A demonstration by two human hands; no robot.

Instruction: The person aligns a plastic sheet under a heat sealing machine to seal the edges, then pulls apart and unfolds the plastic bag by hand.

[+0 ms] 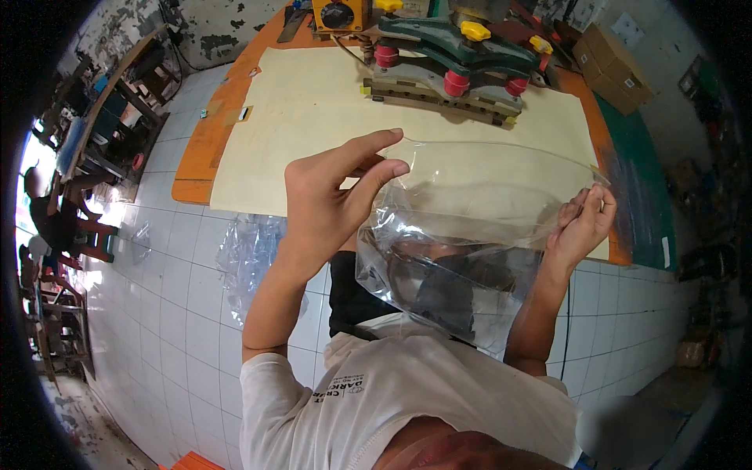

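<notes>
Both hands up in front of the torso, clear film (470, 205) stretched between them above the lap, along the near side of the table (196, 174). Film is see-through; top edge bows from hand to hand, lower part hangs in creases over the thighs, paper and shorts visible through it. Left hand (325, 188): raised, back of hand toward the camera, wrist bent, index and thumb pointing right toward the film; tips a little parted, film's left end at them, other fingers folded and mostly hidden. It has hold of that end, exact contact point hard to see. Left forearm rises steeply from a bent elbow. Right hand (581, 223): lower than the left in view, fingers curled in, thumb and index closed together on the film's upper right corner. Right forearm angles up from beside the body, elbow partly behind the film. Cream paper (313, 102) covers most of the tabletop, beyond the hands; the green press (446, 55) with red knobs sits at the far side, well apart from both hands, yellow box (341, 16) just left of it. Crumpled plastic (249, 262) lies left of the left forearm, below the table edge.
</notes>
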